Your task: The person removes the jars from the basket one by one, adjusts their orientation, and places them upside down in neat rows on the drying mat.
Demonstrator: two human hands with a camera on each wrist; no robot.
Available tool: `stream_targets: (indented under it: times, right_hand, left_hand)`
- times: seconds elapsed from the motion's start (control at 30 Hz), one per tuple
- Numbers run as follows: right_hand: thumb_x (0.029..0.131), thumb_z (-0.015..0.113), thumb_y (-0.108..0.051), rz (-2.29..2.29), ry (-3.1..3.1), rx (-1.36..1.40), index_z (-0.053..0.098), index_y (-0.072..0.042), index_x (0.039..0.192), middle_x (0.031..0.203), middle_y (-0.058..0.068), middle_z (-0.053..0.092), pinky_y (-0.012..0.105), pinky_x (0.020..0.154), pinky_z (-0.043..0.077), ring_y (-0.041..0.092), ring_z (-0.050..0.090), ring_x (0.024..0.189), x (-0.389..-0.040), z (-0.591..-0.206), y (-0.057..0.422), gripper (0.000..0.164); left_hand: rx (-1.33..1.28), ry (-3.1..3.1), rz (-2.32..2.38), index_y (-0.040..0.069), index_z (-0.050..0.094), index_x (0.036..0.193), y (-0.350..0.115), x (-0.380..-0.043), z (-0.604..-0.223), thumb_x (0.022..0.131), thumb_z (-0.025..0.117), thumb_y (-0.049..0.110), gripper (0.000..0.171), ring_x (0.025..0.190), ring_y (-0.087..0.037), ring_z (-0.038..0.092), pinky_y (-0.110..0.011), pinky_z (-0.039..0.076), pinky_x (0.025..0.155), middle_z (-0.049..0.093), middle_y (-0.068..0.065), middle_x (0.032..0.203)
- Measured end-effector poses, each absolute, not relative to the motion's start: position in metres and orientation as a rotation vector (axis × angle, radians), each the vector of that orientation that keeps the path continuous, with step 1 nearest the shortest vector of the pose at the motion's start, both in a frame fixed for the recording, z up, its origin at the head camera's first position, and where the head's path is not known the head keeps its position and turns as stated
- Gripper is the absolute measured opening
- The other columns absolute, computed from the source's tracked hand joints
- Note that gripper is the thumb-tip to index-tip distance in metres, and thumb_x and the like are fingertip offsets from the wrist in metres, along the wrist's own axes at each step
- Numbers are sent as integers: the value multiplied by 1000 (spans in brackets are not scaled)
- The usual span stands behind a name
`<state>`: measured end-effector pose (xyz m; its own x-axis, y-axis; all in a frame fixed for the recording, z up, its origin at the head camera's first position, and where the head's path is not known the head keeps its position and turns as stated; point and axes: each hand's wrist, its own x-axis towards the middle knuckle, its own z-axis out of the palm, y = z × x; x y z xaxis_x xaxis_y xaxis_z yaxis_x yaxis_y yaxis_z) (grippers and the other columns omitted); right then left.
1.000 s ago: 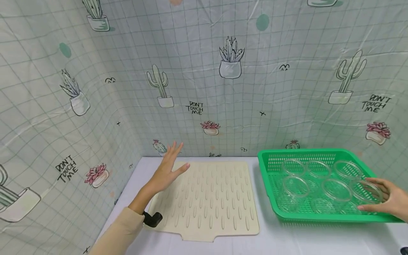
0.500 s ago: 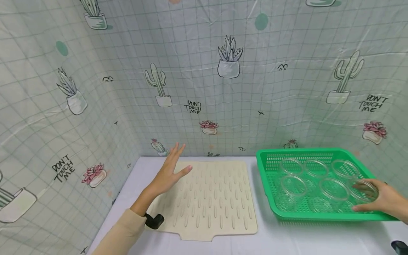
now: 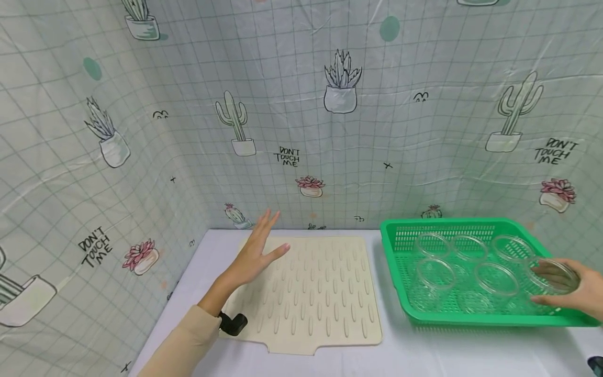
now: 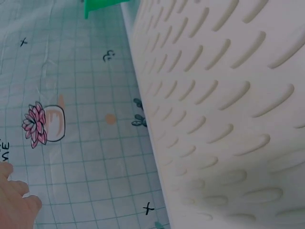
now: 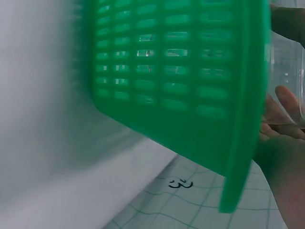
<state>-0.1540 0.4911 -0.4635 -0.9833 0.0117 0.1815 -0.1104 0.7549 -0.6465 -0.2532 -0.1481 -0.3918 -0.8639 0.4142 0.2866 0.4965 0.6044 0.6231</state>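
Clear cup (image 3: 548, 277): on table (image 3: 400, 353), at green basket's (image 3: 471, 318) near right corner. Toward left edge, cream mat (image 3: 315, 293); near its far left corner, left hand (image 3: 252, 257), fingers spread. Right hand (image 3: 583, 290): fingers curled round cup's side, presumably for steadiness.

Behind the white table (image 3: 400, 356) I see a pale gridded sheet (image 3: 358, 141) printed with potted cacti (image 3: 515, 112), pink succulents (image 3: 310, 186) and the words "DON'T TOUCH ME" (image 3: 288, 157); left of the table I get more of it, creased and similarly patterned.
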Motion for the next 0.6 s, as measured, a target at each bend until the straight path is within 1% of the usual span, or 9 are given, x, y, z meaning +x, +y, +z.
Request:
stream_targets:
  times: [0.03, 0.07, 0.1, 0.13, 0.17, 0.27, 0.37, 0.5, 0.6]
  right_hand:
    - [71, 79, -11, 1051, -2749, 90, 30, -30, 131, 104, -37, 30, 14, 77, 42, -27, 27, 88, -155, -466, 494, 80]
    - [70, 79, -9, 1057, -2720, 101, 28, -32, 133, 105, -37, 31, 8, 79, 36, -27, 27, 88, -156, -468, 498, 85]
    - [69, 80, -7, 1053, -2694, 108, 28, -32, 135, 107, -36, 32, 1, 74, 31, -26, 27, 90, -157, -471, 501, 87]
    - [68, 80, -7, 1042, -2666, 114, 28, -31, 136, 107, -35, 32, -2, 76, 26, -25, 27, 91, -158, -473, 505, 89]
    - [68, 81, -8, 1034, -2651, 116, 27, -29, 139, 108, -35, 32, -3, 76, 23, -25, 27, 92, -160, -475, 508, 91]
    - [66, 82, -9, 999, -2604, 116, 29, -26, 141, 110, -32, 34, -3, 79, 22, -23, 29, 95, -163, -476, 514, 94]
    - [64, 82, 0, 991, -2541, 150, 33, -18, 142, 110, -29, 38, -2, 81, 22, -20, 33, 97, -163, -466, 510, 93]
    - [56, 81, 13, 937, -2444, 199, 39, -11, 138, 107, -29, 41, -3, 83, 22, -18, 36, 97, -160, -437, 493, 96]
    - [48, 80, 19, 907, -2392, 258, 42, -8, 136, 106, -29, 42, -3, 83, 24, -18, 37, 97, -157, -414, 479, 100]
  left_hand:
    - [-778, -2710, -1109, 39, 4, 146, -147, -253, -391, 89, 50, 52, 74, 138, -19, -9, -68, 10, 99, -6, 11, 152]
    - [-780, -2711, -1112, 39, 3, 146, -147, -254, -391, 90, 50, 51, 74, 138, -19, -9, -69, 10, 99, -7, 11, 152]
    - [-781, -2711, -1119, 40, 3, 146, -146, -254, -391, 90, 50, 51, 74, 138, -19, -10, -69, 10, 99, -7, 11, 152]
    - [-784, -2710, -1127, 40, 3, 146, -145, -254, -391, 90, 50, 51, 74, 138, -19, -11, -69, 10, 99, -7, 11, 152]
    - [-788, -2708, -1138, 40, 3, 145, -144, -254, -390, 90, 50, 51, 74, 138, -19, -11, -69, 9, 99, -8, 12, 152]
    - [-790, -2710, -1167, 41, 3, 145, -142, -253, -390, 89, 51, 51, 74, 138, -20, -13, -69, 8, 99, -8, 13, 151]
    - [-792, -2709, -1204, 42, 2, 145, -139, -250, -389, 89, 51, 51, 75, 138, -21, -12, -69, 8, 99, -8, 15, 151]
    - [-810, -2691, -1248, 42, 4, 145, -134, -247, -385, 89, 53, 49, 75, 138, -20, -9, -68, 10, 100, -7, 15, 151]
    - [-843, -2680, -1282, 36, 5, 147, -127, -235, -371, 90, 56, 40, 76, 139, -20, -6, -66, 11, 101, -7, 11, 152]
